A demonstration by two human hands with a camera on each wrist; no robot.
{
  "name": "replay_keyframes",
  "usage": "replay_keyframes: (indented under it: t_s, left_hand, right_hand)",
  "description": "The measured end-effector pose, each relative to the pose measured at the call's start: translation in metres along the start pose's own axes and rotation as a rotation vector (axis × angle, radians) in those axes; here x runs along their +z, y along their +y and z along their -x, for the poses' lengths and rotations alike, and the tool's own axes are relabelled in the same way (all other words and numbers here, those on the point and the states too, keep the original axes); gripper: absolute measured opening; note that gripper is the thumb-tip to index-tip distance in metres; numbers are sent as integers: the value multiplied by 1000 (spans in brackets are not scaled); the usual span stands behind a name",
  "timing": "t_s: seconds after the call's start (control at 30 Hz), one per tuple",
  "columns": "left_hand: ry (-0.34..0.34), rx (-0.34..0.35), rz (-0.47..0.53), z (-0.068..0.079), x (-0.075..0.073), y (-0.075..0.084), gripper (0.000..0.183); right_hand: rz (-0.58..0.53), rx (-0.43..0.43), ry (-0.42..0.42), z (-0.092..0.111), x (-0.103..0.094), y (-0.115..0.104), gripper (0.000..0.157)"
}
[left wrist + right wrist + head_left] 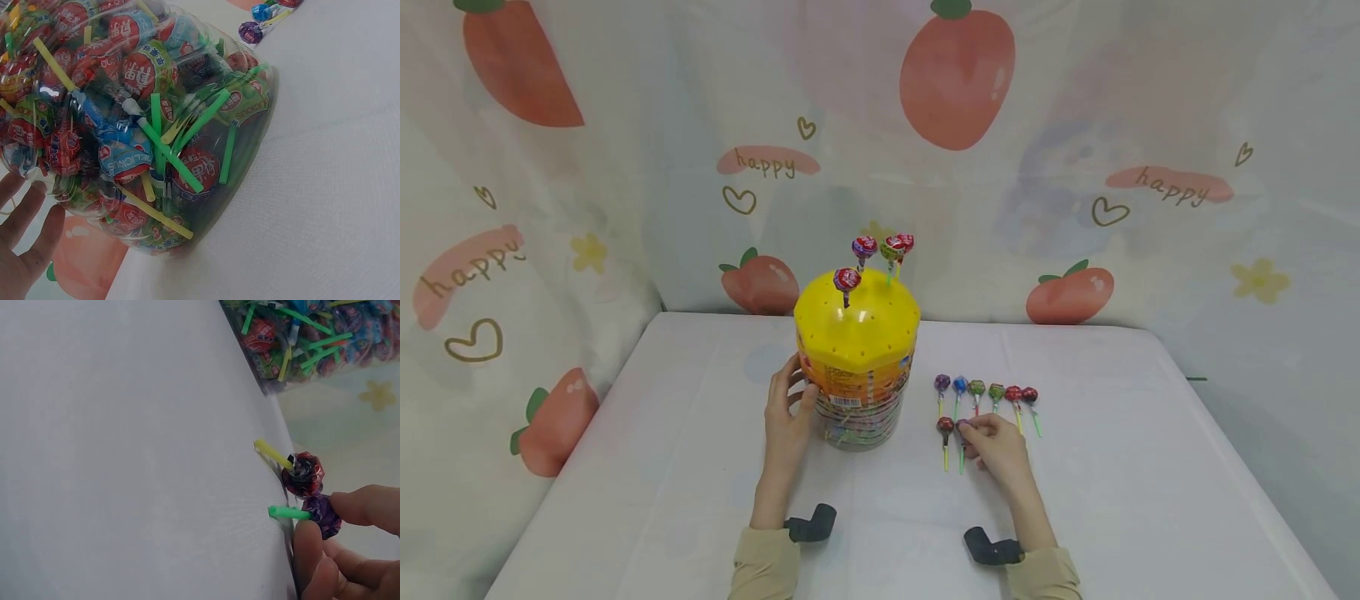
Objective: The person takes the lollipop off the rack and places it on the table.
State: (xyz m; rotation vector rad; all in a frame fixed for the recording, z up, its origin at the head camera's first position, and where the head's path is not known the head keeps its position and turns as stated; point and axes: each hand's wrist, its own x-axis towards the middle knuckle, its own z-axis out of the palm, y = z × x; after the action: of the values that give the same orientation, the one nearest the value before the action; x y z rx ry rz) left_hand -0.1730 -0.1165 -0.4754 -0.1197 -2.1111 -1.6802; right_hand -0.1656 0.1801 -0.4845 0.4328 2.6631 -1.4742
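A clear ribbed jar [861, 421] full of wrapped lollipops stands upright under a domed yellow lid [850, 329] with small holes. Against the jar's left side rests my left hand [790, 412], its fairly straight fingers [37, 212] touching the plastic. To the right of the jar, my right hand [1000, 450] pinches a purple-wrapped lollipop [325, 515] with a green stick by its candy head, at the tabletop. Close beside it lies a dark red lollipop [304, 475] on a yellow stick. Several lollipops, one of them purple [864, 247], stand in the lid.
Behind the right hand, a row of several lollipops lies on the white table, from a purple one [942, 382] to a dark red one [1030, 395]. A printed curtain [850, 83] hangs at the back and left. Black wrist mounts [812, 525] jut inward from both wrists.
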Motion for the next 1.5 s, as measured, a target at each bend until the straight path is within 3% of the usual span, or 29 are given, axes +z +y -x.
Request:
replay_keyframes:
  t_s: [0.2,0.5,0.73,0.83,0.9,1.17,1.5]
  left_hand:
    - [-1,6,5,0,0,1,52]
    - [-21,-18,-9,0,-1,5,55]
    - [-32,-26,-21,4,-6,40,52]
    - [-30,-21,-21,5,-6,45,52]
    - [-26,-16,-24,5,-6,43,52]
    - [-14,-14,-18,0,0,5,55]
    - [-3,8,-9,1,0,1,52]
  right_hand:
    - [50,-4,28,0,2,0,29]
    - [37,-2,17,1,1,1,31]
    - [25,17,17,2,-3,-1,34]
    - [33,18,22,3,-5,-1,35]
    - [40,12,30,4,-6,-3,35]
    - [41,-42,57,7,-13,-12,36]
    - [-30,-125,88,16,-20,-31,30]
